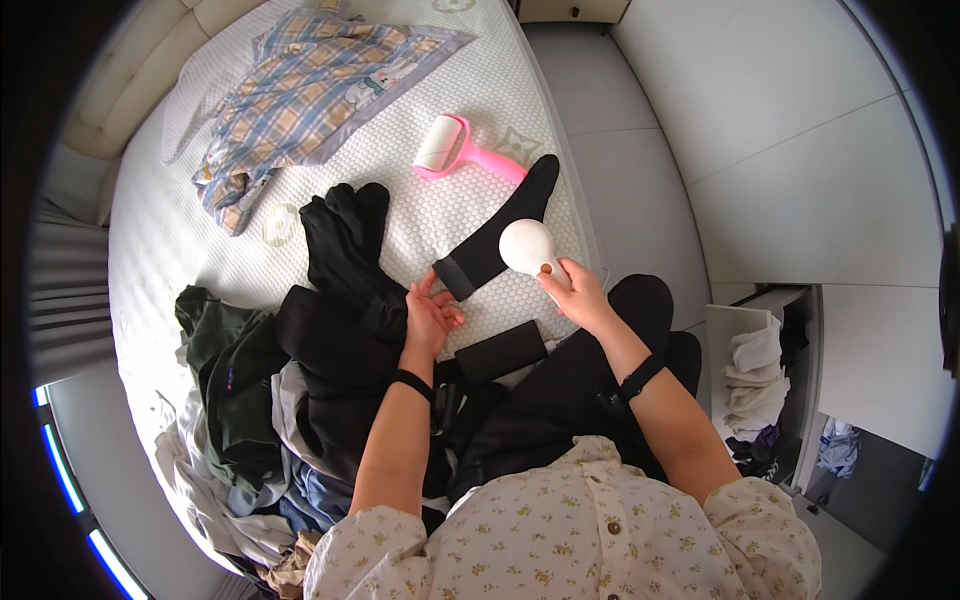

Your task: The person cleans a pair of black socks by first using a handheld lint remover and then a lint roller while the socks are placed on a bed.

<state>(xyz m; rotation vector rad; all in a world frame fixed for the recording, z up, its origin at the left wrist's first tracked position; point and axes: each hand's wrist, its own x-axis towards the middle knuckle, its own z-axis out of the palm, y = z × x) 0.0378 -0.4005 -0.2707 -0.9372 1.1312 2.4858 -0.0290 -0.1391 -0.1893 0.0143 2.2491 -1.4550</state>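
My right hand (581,292) grips the handle of a white fabric shaver (526,246) with a round head and a brown button. The head rests over or just above a black sock (491,236) laid flat on the bed, hiding part of the sock's edge. At the sock's grey-banded cuff is my left hand (433,319), palm turned up and fingers loosely apart. Its fingertips are at the cuff, perhaps touching it, but hold nothing that I can see. A pink-handled lint roller (469,150) lies beyond, its handle end against the sock.
Black garments (349,247) and a dark green garment (240,390) are heaped left on the white mattress (420,217). A black rectangular device (501,352) lies by my leg. A plaid blanket (300,97) is behind. At right, an open drawer (739,322) holds folded socks.
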